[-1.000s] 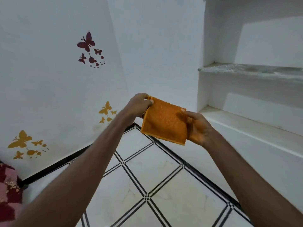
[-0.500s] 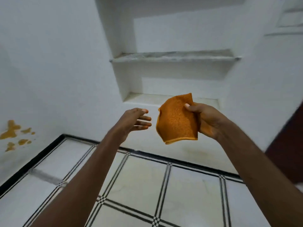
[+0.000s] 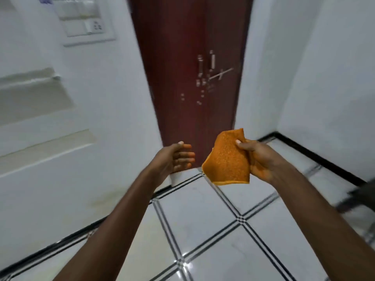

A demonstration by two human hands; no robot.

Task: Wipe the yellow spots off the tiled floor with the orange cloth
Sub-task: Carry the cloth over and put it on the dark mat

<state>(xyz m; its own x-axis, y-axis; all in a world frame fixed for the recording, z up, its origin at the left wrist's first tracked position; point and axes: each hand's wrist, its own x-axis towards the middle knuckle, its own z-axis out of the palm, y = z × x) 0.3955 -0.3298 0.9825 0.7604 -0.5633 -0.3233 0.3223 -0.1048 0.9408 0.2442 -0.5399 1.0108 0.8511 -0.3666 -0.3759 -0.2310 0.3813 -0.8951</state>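
Note:
My right hand (image 3: 259, 159) grips the orange cloth (image 3: 227, 159), which hangs folded in the air at chest height, in front of the door. Just left of the cloth, my left hand (image 3: 176, 157) is open with fingers spread and holds nothing; a small gap separates it from the cloth. Below both arms lies the white tiled floor (image 3: 203, 216) with black striped lines. No yellow spots show on the visible tiles.
A dark red door (image 3: 188, 78) with metal latches stands straight ahead between white walls. A switch panel (image 3: 85, 23) and recessed wall shelves (image 3: 30, 98) are on the left. A dark blurred object (image 3: 361, 195) sits at the right edge of the floor.
My view has swung right, from the butterfly wall past the shelves to the door. My left hand let go of the cloth, which now hangs from my right hand alone.

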